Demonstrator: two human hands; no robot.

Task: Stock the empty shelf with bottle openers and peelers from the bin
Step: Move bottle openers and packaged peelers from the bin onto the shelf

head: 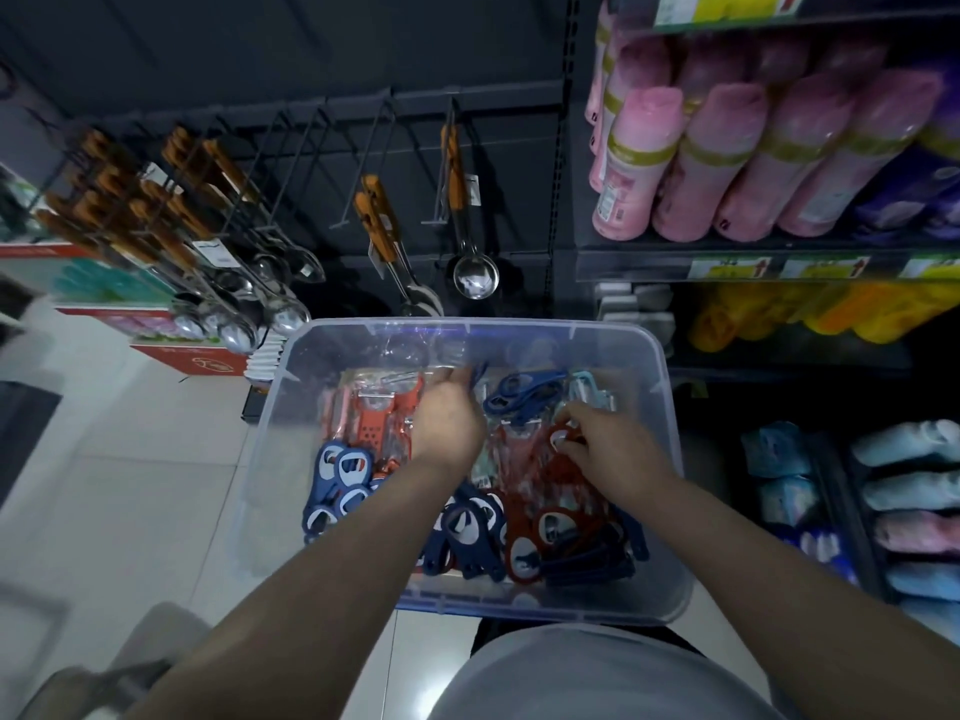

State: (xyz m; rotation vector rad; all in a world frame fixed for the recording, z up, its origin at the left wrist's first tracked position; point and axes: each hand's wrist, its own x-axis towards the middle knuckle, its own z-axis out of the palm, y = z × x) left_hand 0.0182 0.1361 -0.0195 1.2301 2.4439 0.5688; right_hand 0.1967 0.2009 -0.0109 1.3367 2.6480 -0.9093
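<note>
The right hand's [613, 452] fingers [574, 443] pinch a red bottle opener [550, 443] at three o'clock in the bin [291, 459]. The left hand's [449, 423] fingers curl beside the packaged peelers [374, 423] near twelve, but I cannot tell whether they grip anything. This looks like the gathering step. Next, lift a handful to the empty hooks [306, 148] beyond twelve.

Dark back panel [260, 44], wire hooks [363, 163], hanging orange-handled ladles [470, 272]. Pale tiled floor [130, 459] left. Shelving [649, 265] right: pink bottles [701, 174], yellow packs [779, 314].
</note>
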